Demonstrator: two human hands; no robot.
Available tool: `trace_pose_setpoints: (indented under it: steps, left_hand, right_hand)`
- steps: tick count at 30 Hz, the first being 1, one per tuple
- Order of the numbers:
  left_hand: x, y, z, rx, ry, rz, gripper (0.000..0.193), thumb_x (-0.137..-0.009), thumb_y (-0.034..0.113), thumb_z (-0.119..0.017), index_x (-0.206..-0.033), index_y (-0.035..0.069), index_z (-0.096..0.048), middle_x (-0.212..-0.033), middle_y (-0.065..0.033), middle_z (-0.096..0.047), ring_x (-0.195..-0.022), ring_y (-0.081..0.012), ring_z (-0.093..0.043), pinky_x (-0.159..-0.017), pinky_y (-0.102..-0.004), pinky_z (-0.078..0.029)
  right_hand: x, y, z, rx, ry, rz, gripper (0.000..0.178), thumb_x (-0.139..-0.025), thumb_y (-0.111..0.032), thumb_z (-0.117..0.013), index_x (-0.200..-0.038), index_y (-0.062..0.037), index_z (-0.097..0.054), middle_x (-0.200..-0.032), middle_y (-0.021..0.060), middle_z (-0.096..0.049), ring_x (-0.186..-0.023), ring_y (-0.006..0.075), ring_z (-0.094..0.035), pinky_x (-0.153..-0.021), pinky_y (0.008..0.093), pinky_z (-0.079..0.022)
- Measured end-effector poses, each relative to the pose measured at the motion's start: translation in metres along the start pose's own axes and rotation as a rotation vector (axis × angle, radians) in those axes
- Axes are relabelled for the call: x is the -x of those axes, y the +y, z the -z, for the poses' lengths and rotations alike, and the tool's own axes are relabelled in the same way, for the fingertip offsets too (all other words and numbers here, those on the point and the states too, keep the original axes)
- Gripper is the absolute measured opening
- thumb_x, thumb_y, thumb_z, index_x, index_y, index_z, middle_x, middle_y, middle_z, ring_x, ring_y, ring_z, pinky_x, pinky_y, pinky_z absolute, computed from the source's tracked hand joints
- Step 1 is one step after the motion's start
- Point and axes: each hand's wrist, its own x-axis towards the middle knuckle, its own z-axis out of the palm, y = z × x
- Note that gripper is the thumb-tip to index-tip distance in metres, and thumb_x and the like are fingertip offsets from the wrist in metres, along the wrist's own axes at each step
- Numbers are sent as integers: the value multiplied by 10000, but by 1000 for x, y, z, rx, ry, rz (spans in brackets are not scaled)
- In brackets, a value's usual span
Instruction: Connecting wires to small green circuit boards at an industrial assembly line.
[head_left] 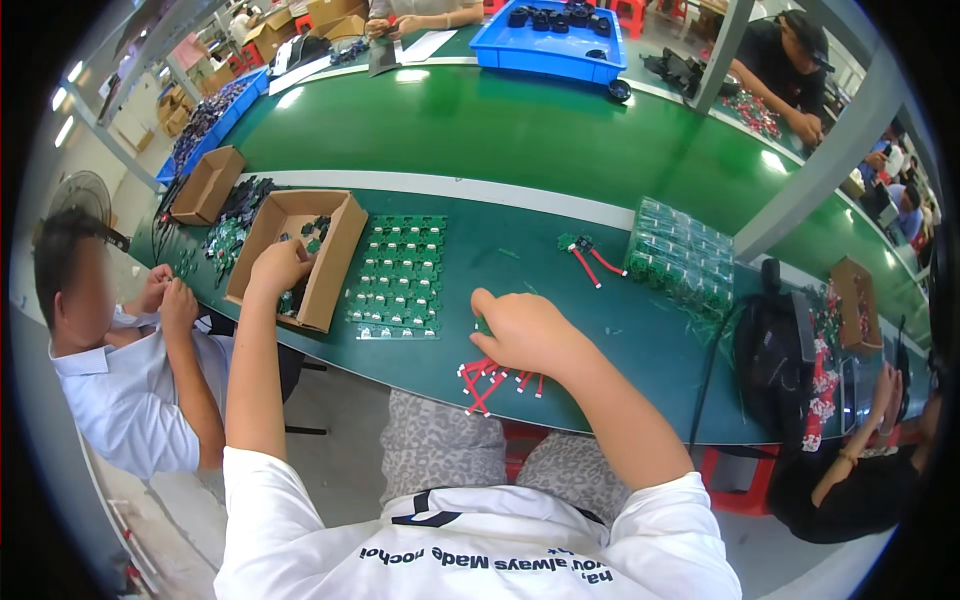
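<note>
My left hand [278, 268] reaches into an open cardboard box [345, 262] on the left. Its fingers are drawn together among small dark and green parts [314, 232]; what they hold is hidden. My right hand [528, 335] is closed over the table, with the edge of a small green circuit board [482, 325] showing between thumb and fingers. Just below it lie several short red cables [484, 382] with white plugs, near the table's front edge. Between my hands sits a panel of green circuit boards [398, 275] in rows.
A board with red cables [580, 248] lies ahead, left of a stack of green board panels [682, 255]. Loose boards [232, 235] and a smaller cardboard box [208, 186] are at left. A green conveyor belt [420, 120] runs behind. Co-workers [140, 350] sit on both sides.
</note>
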Motion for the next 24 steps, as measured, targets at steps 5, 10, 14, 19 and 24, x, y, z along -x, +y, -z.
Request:
trace_pose_setpoints:
  steps: [5,10,14,19,24]
  left_hand:
    - [-7,-8,-11,206,8,-113,286,-691,218,-727,-875,18,-639,-839,-158,-671,-809,-294,-649,-729,-372,-507]
    - [-3,-9,-10,367,20,-97,215,-649,100,-736,-827,9,-656,-756,-132,-661,-723,-239,-651,-671,-325,-511]
    - [-1,-9,-8,396,66,-61,164,-635,38,-701,-792,3,-669,-701,-117,-651,-680,-210,-651,-632,-306,-509]
    - [5,-3,6,264,230,-70,145,-651,13,-657,-794,20,-679,-720,-149,-648,-706,-263,-654,-651,-341,-510]
    - [20,34,39,137,544,-118,116,-716,38,-631,-820,17,-678,-804,-163,-643,-776,-322,-629,-713,-379,-497]
  right_hand:
    - [-2,8,-10,123,-97,-24,253,-777,-160,-620,-963,-15,-525,-737,187,-626,-741,357,-621,-677,459,-486]
    - [-6,14,-4,99,-117,7,201,-723,-125,-637,-858,17,-593,-780,191,-642,-748,358,-636,-670,441,-509]
    - [-6,13,1,104,-164,-2,277,-715,-115,-637,-976,-22,-627,-792,185,-651,-776,338,-636,-704,425,-499]
    - [-7,15,0,134,-163,46,279,-709,-114,-641,-970,-19,-625,-784,184,-648,-768,336,-634,-702,423,-497]
    - [-6,18,1,133,-158,78,275,-704,-121,-650,-957,-18,-624,-765,184,-643,-746,340,-630,-693,424,-496]
